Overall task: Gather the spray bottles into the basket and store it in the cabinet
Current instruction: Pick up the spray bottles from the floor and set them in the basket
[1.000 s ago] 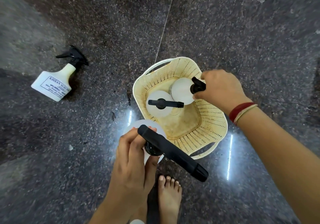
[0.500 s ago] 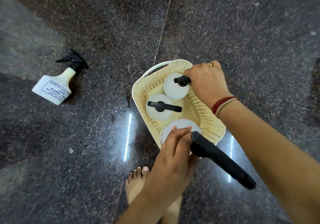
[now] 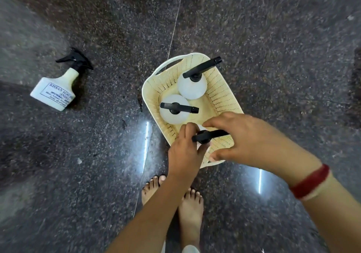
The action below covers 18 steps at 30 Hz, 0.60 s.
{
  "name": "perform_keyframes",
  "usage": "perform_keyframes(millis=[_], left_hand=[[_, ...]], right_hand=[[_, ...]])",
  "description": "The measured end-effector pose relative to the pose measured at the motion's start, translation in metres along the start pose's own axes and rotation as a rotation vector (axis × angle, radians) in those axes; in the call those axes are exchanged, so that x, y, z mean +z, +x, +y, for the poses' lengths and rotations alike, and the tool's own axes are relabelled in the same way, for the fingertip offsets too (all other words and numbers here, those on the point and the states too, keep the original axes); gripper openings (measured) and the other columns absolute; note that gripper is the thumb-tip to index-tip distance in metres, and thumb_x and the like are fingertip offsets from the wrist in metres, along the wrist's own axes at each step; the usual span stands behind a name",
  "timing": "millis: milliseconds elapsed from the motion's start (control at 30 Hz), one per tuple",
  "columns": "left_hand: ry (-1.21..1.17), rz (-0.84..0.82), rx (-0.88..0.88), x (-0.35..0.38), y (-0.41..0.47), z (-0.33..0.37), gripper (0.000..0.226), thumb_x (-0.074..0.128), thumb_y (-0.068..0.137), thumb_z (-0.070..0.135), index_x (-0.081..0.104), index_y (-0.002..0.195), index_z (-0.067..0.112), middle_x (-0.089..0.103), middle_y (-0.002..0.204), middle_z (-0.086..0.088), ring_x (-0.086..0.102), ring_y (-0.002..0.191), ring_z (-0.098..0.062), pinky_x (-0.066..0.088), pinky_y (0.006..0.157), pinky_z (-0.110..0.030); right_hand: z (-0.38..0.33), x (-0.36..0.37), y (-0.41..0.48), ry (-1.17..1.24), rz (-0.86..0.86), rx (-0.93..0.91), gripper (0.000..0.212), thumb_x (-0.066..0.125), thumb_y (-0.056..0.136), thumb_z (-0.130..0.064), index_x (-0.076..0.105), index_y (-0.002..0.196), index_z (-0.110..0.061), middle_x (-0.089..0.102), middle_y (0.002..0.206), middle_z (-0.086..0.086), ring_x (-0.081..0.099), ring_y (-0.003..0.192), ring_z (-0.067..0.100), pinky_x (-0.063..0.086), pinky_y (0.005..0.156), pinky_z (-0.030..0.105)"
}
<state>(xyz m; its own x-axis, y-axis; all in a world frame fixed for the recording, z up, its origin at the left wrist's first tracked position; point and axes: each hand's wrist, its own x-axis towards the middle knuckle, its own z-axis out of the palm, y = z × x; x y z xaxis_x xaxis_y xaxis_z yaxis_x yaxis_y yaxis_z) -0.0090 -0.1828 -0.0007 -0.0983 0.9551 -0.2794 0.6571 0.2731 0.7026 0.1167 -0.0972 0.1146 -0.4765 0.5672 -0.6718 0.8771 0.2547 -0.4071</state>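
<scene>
A cream perforated basket (image 3: pixel 221 91) stands on the dark granite floor. Two white spray bottles with black trigger heads stand upright in it, one at the far end (image 3: pixel 192 87) and one in the middle (image 3: pixel 172 114). A third bottle (image 3: pixel 208 135) sits at the near end, mostly hidden by my hands. My left hand (image 3: pixel 183 151) grips it by the neck from the left. My right hand (image 3: pixel 239 137) curves over it from the right, fingers above the nozzle and thumb below. A fourth labelled white spray bottle (image 3: pixel 53 93) lies on its side on the floor, far left.
My bare feet (image 3: pixel 190 204) stand just in front of the basket's near edge. A thin floor seam (image 3: pixel 175 22) runs from the top toward the basket. Ceiling lights reflect on the polished granite on both sides of the basket.
My left hand has brought the third bottle over the rim into the basket's near end. My right hand let go of the far bottle and came back onto the third one.
</scene>
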Motion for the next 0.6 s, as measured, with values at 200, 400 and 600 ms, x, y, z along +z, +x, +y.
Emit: perform_keyframes(millis=[200,400,600], left_hand=[[0.015,-0.067,-0.07,0.014,0.008,-0.011,0.044,0.077,0.075,0.025,0.039,0.097,0.015,0.052,0.097,0.001,0.058,0.08,-0.026,0.048,0.055,-0.038],[0.005,-0.129,-0.1,0.009,0.016,-0.02,0.043,0.072,0.078,0.007,0.046,0.111,0.011,0.053,0.114,-0.008,0.061,0.093,-0.03,0.053,0.071,-0.043],[0.007,-0.102,0.06,-0.033,0.005,-0.02,0.035,0.065,0.08,0.001,0.056,0.111,0.013,0.055,0.11,-0.003,0.056,0.096,-0.024,0.052,0.079,-0.042]], right_hand=[[0.022,0.044,0.025,-0.245,0.196,-0.049,0.029,0.048,0.093,-0.022,0.059,0.116,-0.037,0.06,0.097,-0.009,0.059,0.094,0.016,0.044,0.069,0.026],[0.032,0.06,0.037,-0.194,0.231,-0.042,0.032,0.047,0.094,-0.022,0.06,0.121,-0.034,0.066,0.106,-0.005,0.058,0.102,0.022,0.049,0.084,0.035],[0.028,0.068,0.031,-0.101,0.232,0.036,0.032,0.054,0.092,-0.022,0.061,0.122,-0.032,0.067,0.111,-0.006,0.058,0.105,0.022,0.047,0.087,0.035]])
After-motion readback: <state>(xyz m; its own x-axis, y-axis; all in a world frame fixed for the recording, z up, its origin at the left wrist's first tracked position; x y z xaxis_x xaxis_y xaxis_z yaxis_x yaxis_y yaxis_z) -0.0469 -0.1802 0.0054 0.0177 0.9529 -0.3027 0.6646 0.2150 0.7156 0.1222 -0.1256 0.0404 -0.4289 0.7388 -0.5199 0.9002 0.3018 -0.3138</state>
